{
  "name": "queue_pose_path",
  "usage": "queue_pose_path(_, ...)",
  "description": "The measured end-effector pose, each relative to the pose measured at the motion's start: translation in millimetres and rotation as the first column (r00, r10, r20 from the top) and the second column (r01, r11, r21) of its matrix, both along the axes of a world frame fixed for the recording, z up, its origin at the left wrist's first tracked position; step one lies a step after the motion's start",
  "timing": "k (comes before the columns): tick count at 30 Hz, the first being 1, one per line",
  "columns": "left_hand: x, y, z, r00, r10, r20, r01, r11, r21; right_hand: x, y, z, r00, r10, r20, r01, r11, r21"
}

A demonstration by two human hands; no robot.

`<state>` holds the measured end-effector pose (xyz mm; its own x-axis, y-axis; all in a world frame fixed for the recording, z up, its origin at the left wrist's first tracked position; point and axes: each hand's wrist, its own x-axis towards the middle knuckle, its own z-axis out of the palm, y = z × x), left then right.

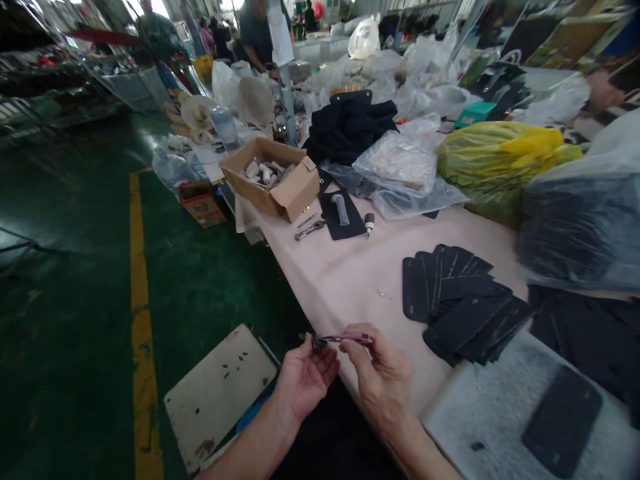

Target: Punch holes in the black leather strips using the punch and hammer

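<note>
On my screen, the right hand (pixel 383 370) grips a pink tool (pixel 361 338) near the desk (pixel 360 280) edge. The left hand (pixel 305 381) pinches a small dark thing (pixel 319 342) by the tool's tip, too tiny for me to name. Black pieces (pixel 463 293) lie piled on the right.

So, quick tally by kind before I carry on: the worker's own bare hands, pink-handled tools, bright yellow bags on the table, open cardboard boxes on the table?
Own hands: 2 (left hand, right hand)
Pink-handled tool: 1
Bright yellow bag: 1
Open cardboard box: 1
Total: 5
</note>
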<state>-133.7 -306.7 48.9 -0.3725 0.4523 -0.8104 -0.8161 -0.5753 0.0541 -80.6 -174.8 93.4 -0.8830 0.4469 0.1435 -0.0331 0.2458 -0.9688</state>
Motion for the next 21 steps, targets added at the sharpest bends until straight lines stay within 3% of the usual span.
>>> queue_pose_path(6,-8,-4,-4.0,1.000,0.015,0.018,-0.015,1.000,-0.016,-6,-3,-9.2,0.999,-0.032,-0.008,0.032,0.999,0.023)
queue_pose_path(15,-11,-8,-11.1,0.999,0.038,0.011,-0.038,0.999,0.010,-16,-13,-11.5,0.998,0.063,-0.016,-0.061,0.991,0.116)
queue_pose_path(17,-11,-9,-10.9,0.999,0.036,0.013,-0.036,0.999,0.011,-16,-13,-11.8,0.996,0.083,-0.015,-0.081,0.992,0.095)
queue_pose_path(21,-13,-10,-7.4,0.999,0.034,0.021,-0.034,0.999,-0.022,-13,-13,-16.0,1.000,-0.011,-0.003,0.011,1.000,-0.016)
